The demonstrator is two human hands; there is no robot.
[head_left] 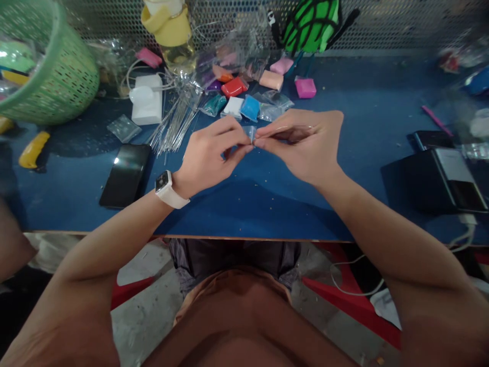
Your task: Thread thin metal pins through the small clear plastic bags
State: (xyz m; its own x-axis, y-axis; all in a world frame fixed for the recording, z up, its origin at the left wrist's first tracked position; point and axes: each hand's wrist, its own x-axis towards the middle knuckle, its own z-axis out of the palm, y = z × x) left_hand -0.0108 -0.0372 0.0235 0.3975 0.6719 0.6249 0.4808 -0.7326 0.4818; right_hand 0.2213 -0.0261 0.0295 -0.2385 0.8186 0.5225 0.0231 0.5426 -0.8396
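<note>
Between my two hands is a small clear plastic bag (250, 132), pinched at its edge above the blue table (260, 204). My left hand (216, 153), with a white-strapped watch (170, 189) on the wrist, closes thumb and forefinger on one side of it. From the other side my right hand (305, 142) grips it with thumb and fingertips together. Whatever the bag contains is too small to make out. Just beyond my fingers lie wrapped clay-like packs: a blue one (250, 107), a white one (233, 107) and a red one (234, 87).
A green basket (72, 81) stands at the far left, near a yellow-handled cutter (34, 150). A black phone (126, 176) and thin metal wires (175, 122) lie left of my hands. At right sits a dark box-like device (431, 178); a perforated metal panel (382, 30) runs behind.
</note>
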